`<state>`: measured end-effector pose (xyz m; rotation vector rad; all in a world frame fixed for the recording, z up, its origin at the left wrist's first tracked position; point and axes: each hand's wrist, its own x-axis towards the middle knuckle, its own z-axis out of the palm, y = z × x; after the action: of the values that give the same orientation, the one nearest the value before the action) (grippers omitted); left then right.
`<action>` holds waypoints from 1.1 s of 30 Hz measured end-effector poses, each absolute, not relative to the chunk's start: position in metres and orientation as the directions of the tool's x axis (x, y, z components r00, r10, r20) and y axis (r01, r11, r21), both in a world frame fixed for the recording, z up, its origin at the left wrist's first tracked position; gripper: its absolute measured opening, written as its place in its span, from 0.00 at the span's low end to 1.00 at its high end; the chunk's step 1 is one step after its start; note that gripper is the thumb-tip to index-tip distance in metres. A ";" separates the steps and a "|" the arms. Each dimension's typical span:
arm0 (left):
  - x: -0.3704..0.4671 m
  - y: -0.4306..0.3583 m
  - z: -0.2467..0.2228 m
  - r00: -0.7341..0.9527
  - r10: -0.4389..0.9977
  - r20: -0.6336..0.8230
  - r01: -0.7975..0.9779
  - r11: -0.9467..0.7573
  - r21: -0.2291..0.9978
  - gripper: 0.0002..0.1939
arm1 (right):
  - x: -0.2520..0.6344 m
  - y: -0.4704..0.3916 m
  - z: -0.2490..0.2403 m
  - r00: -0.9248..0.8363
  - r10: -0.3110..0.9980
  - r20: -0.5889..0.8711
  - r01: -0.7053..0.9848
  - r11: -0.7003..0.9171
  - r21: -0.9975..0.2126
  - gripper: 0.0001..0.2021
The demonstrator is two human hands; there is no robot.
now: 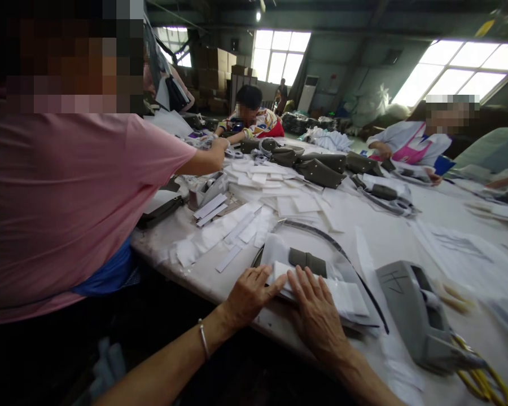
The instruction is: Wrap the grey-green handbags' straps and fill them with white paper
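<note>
A dark olive bag [307,262] lies at the table's near edge, partly under white wrapping sheets [349,298]. Its long dark strap [338,245] loops around behind it and down the right side. My left hand [249,293], with a bangle at the wrist, rests on the left end of the white sheet, fingers bent loosely and thumb stretched toward the right hand. Flat on the sheet, just below the olive part, my right hand [315,310] spreads its fingers. Neither hand is closed around anything. The bag's underside is hidden by the sheets and my hands.
Right of the bag stands a grey tape dispenser [419,316] beside yellow-handled scissors [485,375]. White sheets [279,186] and strips cover the table's middle, with several olive bags [322,169] behind. A person in pink [68,197] reaches over at left; other people work across the table.
</note>
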<state>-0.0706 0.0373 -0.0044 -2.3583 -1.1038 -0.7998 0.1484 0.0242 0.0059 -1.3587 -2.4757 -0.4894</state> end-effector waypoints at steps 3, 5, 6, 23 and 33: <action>-0.066 0.035 -0.004 0.485 0.544 0.685 0.815 -0.566 -0.127 0.20 | 0.147 0.026 -0.001 -0.521 0.743 0.421 0.849 0.503 0.164 0.32; -0.064 0.036 -0.002 0.487 0.511 0.708 0.810 -0.568 -0.147 0.18 | 0.146 0.027 -0.006 -0.517 0.732 0.444 0.852 0.489 0.187 0.31; -0.062 0.036 -0.001 0.501 0.490 0.713 0.800 -0.576 -0.167 0.17 | 0.146 0.028 -0.009 -0.518 0.724 0.456 0.853 0.478 0.210 0.31; -0.045 0.033 -0.014 0.629 0.570 0.529 0.775 -0.511 -0.371 0.21 | 0.140 0.033 -0.005 -0.479 0.761 0.438 0.877 0.437 0.202 0.24; -0.060 0.055 0.027 0.738 0.543 0.401 0.658 -0.710 -0.249 0.23 | 0.142 0.040 0.017 -0.501 0.732 0.463 0.853 0.509 0.117 0.32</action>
<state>-0.0597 0.0552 0.0268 -2.5629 -0.9246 -0.4243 0.1424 0.0405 0.0171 -1.3167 -2.4012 -0.4739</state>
